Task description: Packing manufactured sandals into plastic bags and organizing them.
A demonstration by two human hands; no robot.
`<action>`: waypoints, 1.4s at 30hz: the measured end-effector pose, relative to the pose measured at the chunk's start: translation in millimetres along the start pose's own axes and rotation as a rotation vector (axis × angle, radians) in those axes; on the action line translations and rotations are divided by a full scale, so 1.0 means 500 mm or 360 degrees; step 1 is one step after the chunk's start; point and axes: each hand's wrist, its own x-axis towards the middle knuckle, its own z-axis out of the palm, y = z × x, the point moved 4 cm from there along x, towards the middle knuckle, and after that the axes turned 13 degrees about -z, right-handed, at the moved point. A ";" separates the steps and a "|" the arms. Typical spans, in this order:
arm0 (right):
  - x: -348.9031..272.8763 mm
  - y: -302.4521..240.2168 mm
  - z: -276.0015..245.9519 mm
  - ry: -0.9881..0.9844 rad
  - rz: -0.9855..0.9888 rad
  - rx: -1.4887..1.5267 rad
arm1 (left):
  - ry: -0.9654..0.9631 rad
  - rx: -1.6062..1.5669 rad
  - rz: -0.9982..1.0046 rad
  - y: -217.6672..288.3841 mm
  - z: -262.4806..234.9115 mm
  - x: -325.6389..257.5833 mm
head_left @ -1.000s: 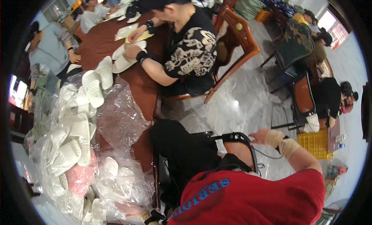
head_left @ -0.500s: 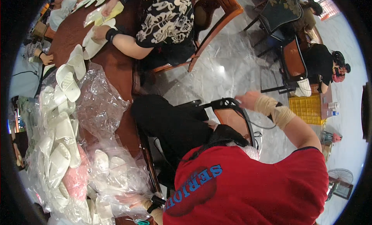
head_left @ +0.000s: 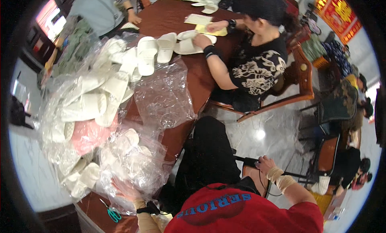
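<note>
View swings, fully revealing teal-handled scissors (head_left: pixel 114 213). Left hand (head_left: pixel 124 189) spreads empty fingers against clear, crinkled plastic bag (head_left: pixel 138 168); right hand (head_left: pixel 265 164): grip unclear. Press gently.

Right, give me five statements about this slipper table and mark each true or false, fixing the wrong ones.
1. The person's left hand is at a clear plastic bag. True.
2. The scissors have red handles. False: the scissors' handles are teal.
3. The person's right hand rests on the table. False: the right hand is off to the right, away from the table.
4. A co-worker in a black patterned top has a hand at a white slipper. True.
5. The person's shirt is green. False: the shirt is red.
</note>
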 end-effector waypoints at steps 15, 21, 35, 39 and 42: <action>-0.013 0.058 0.068 0.0808 0.0076 0.1058 | 0.0418 0.1377 0.0009 0.047 0.012 -0.011; -0.006 0.065 0.100 0.0783 0.0109 0.1109 | 0.1322 0.3460 0.0021 -0.024 0.031 0.012; -0.012 0.046 0.063 0.0998 -0.0259 0.0742 | 0.0220 0.1701 -0.0283 0.039 0.006 -0.010; -0.018 0.037 0.031 0.0973 -0.0381 0.0639 | 0.0168 0.0223 0.0157 -0.027 0.023 0.013; -0.026 0.024 0.015 0.0921 -0.0537 0.0521 | 0.0115 0.0135 0.0143 -0.033 0.025 -0.001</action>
